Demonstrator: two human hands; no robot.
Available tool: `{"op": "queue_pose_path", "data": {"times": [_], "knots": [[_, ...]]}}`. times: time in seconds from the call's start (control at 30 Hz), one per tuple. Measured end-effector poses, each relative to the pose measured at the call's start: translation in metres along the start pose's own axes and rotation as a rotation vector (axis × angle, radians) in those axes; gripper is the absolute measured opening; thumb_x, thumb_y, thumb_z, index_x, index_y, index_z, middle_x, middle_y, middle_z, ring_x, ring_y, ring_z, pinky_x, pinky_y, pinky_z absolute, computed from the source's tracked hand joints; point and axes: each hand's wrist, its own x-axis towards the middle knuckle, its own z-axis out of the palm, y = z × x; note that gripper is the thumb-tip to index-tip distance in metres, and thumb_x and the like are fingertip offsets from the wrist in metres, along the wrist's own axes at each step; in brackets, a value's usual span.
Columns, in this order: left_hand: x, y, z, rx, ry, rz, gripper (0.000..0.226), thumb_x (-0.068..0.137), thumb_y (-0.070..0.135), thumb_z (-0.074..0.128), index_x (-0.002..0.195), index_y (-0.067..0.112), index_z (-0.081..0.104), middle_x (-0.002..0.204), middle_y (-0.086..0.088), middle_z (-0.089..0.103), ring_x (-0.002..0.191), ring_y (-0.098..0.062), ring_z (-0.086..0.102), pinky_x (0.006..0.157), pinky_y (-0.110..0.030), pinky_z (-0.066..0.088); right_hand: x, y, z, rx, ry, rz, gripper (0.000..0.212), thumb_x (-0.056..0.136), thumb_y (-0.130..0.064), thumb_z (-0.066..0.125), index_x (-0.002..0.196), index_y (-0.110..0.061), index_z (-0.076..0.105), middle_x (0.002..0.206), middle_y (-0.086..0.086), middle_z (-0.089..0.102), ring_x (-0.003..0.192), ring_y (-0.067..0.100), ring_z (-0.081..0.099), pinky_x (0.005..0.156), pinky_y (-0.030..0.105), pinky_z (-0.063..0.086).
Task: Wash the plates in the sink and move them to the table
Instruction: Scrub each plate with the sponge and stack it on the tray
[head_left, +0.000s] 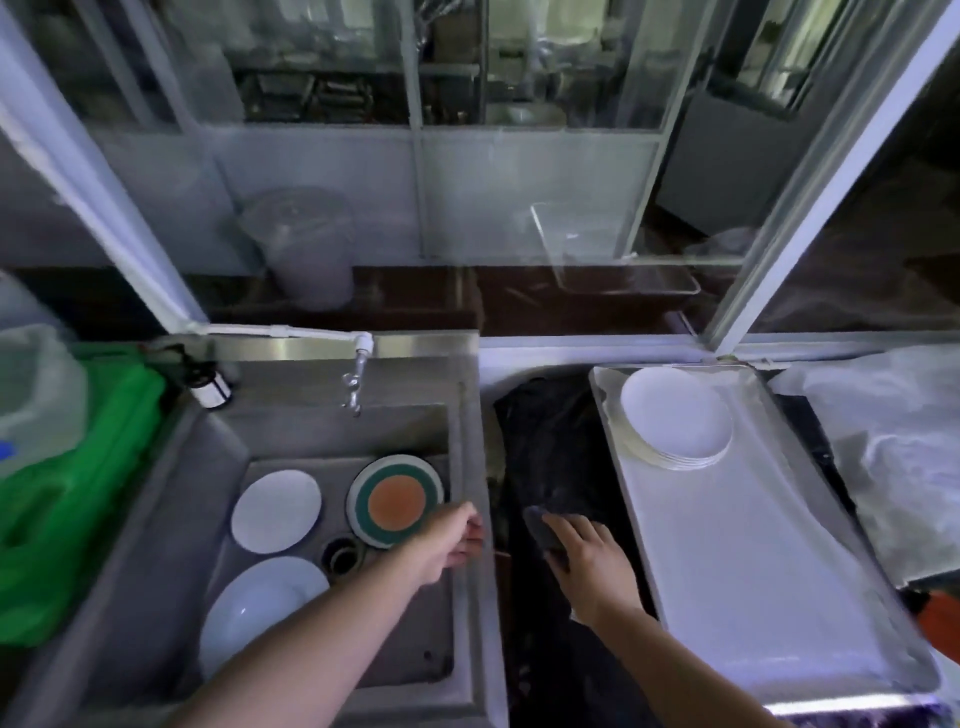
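Both hands outstretched: left (451, 540) loosely curled, right (584, 558) gripping something dark.

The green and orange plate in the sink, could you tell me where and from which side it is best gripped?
Probably by its near rim. The green and orange plate lies roughly flat in the sink by the right wall, and the left hand hovers just at that edge. A thumb on top and fingers slid under the rim should lift it clear of the drain.

Three plates (276, 510) lie in the sink (470, 452) at left; a tap (355, 384) stands behind. Right, a tray (753, 561) holds a plate stack (675, 415).
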Motion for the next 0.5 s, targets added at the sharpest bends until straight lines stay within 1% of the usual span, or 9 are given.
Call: {"op": "queue_pose_path", "data": {"times": [0.07,0.13,0.2,0.23,0.3,0.37,0.43,0.5], "knots": [[-0.018,-0.024,-0.049,-0.038,0.077,-0.013,0.023,0.097,0.024,0.047,0.079,0.017,0.060,0.067,0.002,0.061,0.063,-0.016,0.057,0.065,-0.028,0.045,0.004,-0.044,0.015,-0.013,-0.083,-0.003,0.052,0.096,-0.034,0.059,0.146,-0.035,0.045,0.135,-0.007,0.057,0.113,0.026,0.057,0.088,0.037,0.053],[-0.034,-0.049,-0.094,-0.042,0.157,-0.032,0.030,0.098,0.026,0.045,0.072,0.018,0.058,0.057,0.004,0.053,0.051,-0.014,0.049,0.057,-0.023,0.041,0.007,-0.087,0.031,-0.008,-0.156,-0.008,0.050,0.100,-0.038,0.052,0.149,-0.036,0.041,0.141,-0.009,0.051,0.121,0.023,0.052,0.093,0.036,0.050],[-0.045,-0.069,-0.137,-0.031,0.214,-0.035,0.036,0.100,0.027,0.041,0.070,0.016,0.057,0.052,0.003,0.047,0.042,-0.013,0.039,0.049,-0.021,0.031,0.012,-0.124,0.046,-0.008,-0.203,-0.064,0.050,0.101,-0.039,0.051,0.149,-0.037,0.039,0.143,-0.010,0.049,0.124,0.023,0.049,0.096,0.036,0.050],[-0.047,-0.077,-0.156,-0.037,0.238,-0.033,0.038,0.101,0.028,0.040,0.070,0.015,0.058,0.051,0.003,0.045,0.040,-0.014,0.035,0.048,-0.022,0.027,0.015,-0.140,0.053,-0.008,-0.224,-0.091,0.051,0.101,-0.038,0.051,0.150,-0.037,0.039,0.144,-0.010,0.049,0.126,0.023,0.048,0.097,0.037,0.049],[-0.051,-0.089,-0.190,-0.052,0.285,-0.043,0.042,0.102,0.030,0.039,0.070,0.013,0.060,0.053,0.000,0.045,0.043,-0.016,0.033,0.050,-0.025,0.025,0.021,-0.165,0.065,-0.001,-0.279,-0.119,0.052,0.100,-0.036,0.052,0.150,-0.038,0.037,0.144,-0.010,0.048,0.128,0.023,0.047,0.094,0.039,0.051],[-0.052,-0.102,-0.216,-0.036,0.310,-0.063,0.046,0.104,0.033,0.038,0.072,0.010,0.062,0.056,-0.002,0.047,0.049,-0.018,0.036,0.053,-0.026,0.028,0.024,-0.184,0.077,-0.007,-0.346,-0.133,0.052,0.099,-0.036,0.052,0.148,-0.041,0.035,0.144,-0.009,0.047,0.127,0.024,0.048,0.090,0.041,0.052],[-0.053,-0.113,-0.235,-0.005,0.345,-0.083,0.053,0.106,0.036,0.037,0.071,0.008,0.066,0.058,-0.004,0.051,0.054,-0.019,0.042,0.054,-0.026,0.033,0.029,-0.198,0.087,-0.020,-0.393,-0.156,0.054,0.100,-0.035,0.052,0.149,-0.044,0.031,0.148,-0.010,0.043,0.129,0.026,0.046,0.092,0.042,0.052],[-0.049,-0.120,-0.252,0.065,0.379,-0.085,0.057,0.107,0.034,0.038,0.067,0.007,0.069,0.059,-0.006,0.058,0.057,-0.021,0.048,0.054,-0.024,0.037,0.038,-0.208,0.096,-0.026,-0.443,-0.180,0.054,0.101,-0.036,0.049,0.152,-0.043,0.030,0.153,-0.009,0.039,0.133,0.028,0.043,0.096,0.042,0.050]]}}
